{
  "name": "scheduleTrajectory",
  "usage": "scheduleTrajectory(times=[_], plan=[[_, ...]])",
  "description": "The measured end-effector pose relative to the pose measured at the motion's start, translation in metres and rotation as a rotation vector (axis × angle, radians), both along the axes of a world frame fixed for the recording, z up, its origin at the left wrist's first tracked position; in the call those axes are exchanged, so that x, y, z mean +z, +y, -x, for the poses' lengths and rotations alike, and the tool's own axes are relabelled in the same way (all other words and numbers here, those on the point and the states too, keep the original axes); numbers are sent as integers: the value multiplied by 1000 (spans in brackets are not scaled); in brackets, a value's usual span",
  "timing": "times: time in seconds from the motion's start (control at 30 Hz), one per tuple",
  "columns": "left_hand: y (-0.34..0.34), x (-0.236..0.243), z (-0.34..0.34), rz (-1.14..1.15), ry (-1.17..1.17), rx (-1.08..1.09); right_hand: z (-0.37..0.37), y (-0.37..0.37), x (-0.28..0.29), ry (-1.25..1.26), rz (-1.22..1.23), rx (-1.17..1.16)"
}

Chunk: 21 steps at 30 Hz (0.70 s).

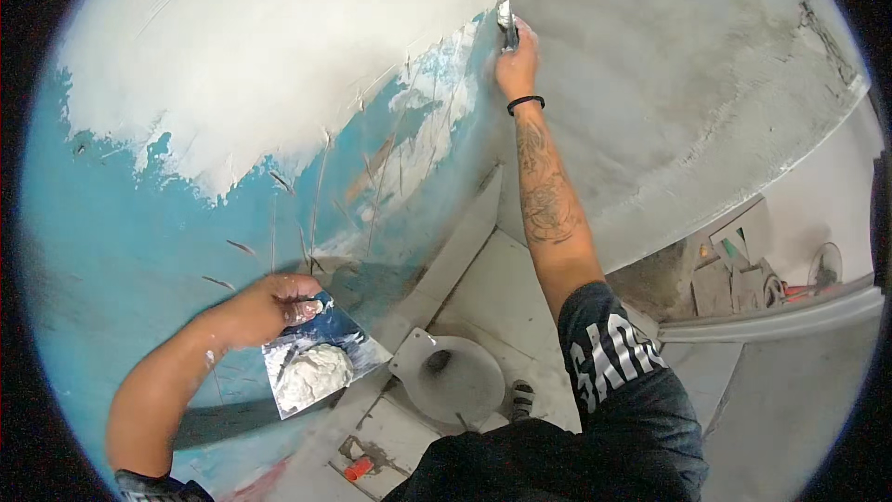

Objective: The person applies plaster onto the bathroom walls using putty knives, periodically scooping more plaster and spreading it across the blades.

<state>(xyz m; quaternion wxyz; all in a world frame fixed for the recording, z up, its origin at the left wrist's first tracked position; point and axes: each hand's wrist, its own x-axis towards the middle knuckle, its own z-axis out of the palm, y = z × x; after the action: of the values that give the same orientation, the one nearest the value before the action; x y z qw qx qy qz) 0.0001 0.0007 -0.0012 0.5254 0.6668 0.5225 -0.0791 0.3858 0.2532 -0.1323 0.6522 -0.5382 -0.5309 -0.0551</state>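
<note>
My left hand [290,302] is closed on the edge of a wide metal plastering blade [342,327], held low in front of the blue wall. A thick mound of white putty [316,378] sits on this blade. Reaching far up, my right hand [518,63] grips a putty knife [508,26] with white putty on it. Its blade is at the corner where the painted wall meets the grey wall. Fresh white putty [279,46] covers the upper part of the blue wall [121,223], with a ragged lower edge and smeared patches below.
A toilet bowl [455,379] stands on the tiled floor below me, with a sandaled foot [523,400] beside it. The grey wall [650,84] rises close on the right. Past its edge lie stacked boards [734,274] and a round fan-like grille [824,267]. A red piece [358,469] lies on the floor.
</note>
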Motion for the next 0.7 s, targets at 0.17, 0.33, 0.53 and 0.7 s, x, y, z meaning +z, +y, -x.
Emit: scheduleTrajectory(times=[0.17, 0.33, 0.53, 0.7], plan=[[2, -10, -1, 66, -46, 42, -5, 8, 15, -25, -3, -101], [4, -8, -1, 3, -57, -13, -4, 15, 22, -26, 4, -76], [2, -9, 1, -22, -58, -2, 6, 19, 28, -136, 19, -118], [5, -4, -6, -90, 40, -112, 8, 19, 28, -99, 72, -133]])
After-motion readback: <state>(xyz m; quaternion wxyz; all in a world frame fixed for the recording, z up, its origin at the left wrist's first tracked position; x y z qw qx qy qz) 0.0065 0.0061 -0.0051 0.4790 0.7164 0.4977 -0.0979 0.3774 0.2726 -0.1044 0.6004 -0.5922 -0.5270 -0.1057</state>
